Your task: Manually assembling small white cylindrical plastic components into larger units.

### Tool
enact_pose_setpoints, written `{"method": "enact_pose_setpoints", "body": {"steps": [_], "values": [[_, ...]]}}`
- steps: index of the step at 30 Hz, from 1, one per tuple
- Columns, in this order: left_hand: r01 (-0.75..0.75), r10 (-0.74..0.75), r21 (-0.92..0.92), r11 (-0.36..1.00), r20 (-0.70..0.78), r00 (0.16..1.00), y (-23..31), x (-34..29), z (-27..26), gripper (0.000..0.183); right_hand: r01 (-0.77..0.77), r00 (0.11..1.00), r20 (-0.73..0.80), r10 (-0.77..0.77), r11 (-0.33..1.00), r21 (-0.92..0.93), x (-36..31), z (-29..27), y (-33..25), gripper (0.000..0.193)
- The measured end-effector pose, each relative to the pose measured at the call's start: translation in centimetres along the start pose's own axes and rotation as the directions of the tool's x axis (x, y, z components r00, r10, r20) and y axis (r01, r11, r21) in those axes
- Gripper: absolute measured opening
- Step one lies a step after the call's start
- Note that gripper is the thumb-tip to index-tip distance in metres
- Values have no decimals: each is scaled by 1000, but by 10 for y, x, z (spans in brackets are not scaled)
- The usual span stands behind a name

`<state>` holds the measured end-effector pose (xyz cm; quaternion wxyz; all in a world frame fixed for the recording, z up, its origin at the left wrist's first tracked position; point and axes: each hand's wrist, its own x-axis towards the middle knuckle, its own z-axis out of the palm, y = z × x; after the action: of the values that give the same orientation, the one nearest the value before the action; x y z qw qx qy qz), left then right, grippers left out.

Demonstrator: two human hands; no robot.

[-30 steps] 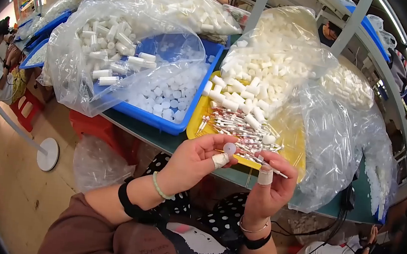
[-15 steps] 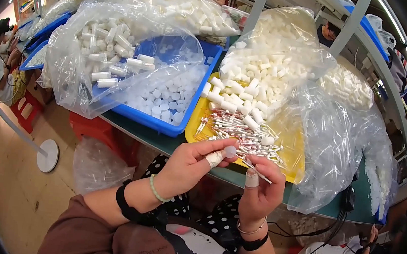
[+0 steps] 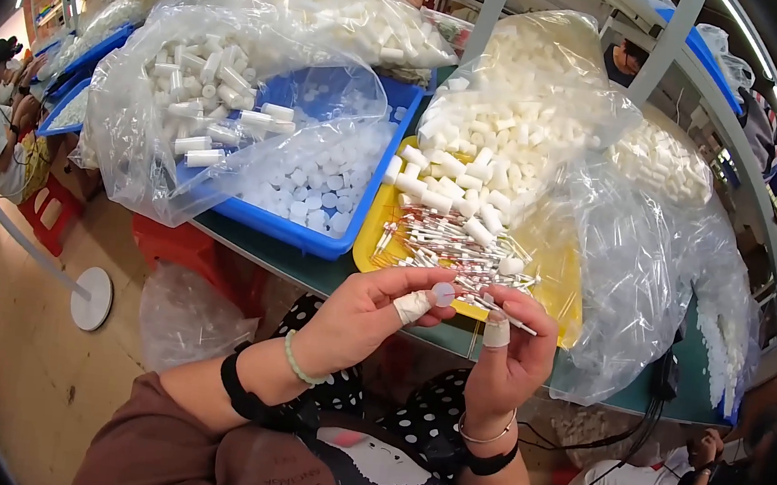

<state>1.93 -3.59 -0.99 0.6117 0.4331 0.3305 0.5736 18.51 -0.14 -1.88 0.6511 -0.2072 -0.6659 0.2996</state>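
Between the fingertips of my left hand (image 3: 366, 316) is a small translucent white cap (image 3: 444, 294), round and pale. A white bandage wraps that thumb. My right hand (image 3: 514, 350), its thumb also taped, pinches a thin white stick-like piece (image 3: 515, 320) with a reddish end pointing toward the cap. Whether the two touch, I cannot tell. Just beyond my fingers a yellow tray (image 3: 563, 308) holds a heap of similar thin red-and-white pieces (image 3: 454, 249). White foam-like cylinders (image 3: 456, 188) spill over that heap from a clear bag.
To the left, a blue tray (image 3: 313, 244) contains many translucent caps (image 3: 312, 201) and an open plastic bag of white tubes (image 3: 206, 91). Crumpled clear plastic (image 3: 621, 286) covers the right side of the green tabletop (image 3: 291, 265). Metal uprights (image 3: 669, 49) rise behind; black cables (image 3: 650, 412) hang at right.
My right hand has shifted slightly right and up with the thin piece, which lies at a flatter angle. My left hand and the cap have barely moved.
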Motion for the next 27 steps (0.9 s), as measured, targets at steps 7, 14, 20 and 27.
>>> {"method": "enact_pose_setpoints", "body": {"steps": [7,14,20,27], "values": [[4,-4,-19,1000,0,1000,2,1,-1,35,25,1000,16,-25,999,-20,1,-1,-2,19],[4,-5,-49,999,-13,1000,-2,2,-1,35,38,994,106,-32,998,-54,-8,-4,-5,18],[20,-21,-278,961,1,1000,2,1,3,42,-4,994,106,6,1000,-12,-5,5,-9,18],[-51,51,-208,977,-8,999,-2,2,-4,47,-316,923,226,312,949,-18,0,-9,-8,23]]}}
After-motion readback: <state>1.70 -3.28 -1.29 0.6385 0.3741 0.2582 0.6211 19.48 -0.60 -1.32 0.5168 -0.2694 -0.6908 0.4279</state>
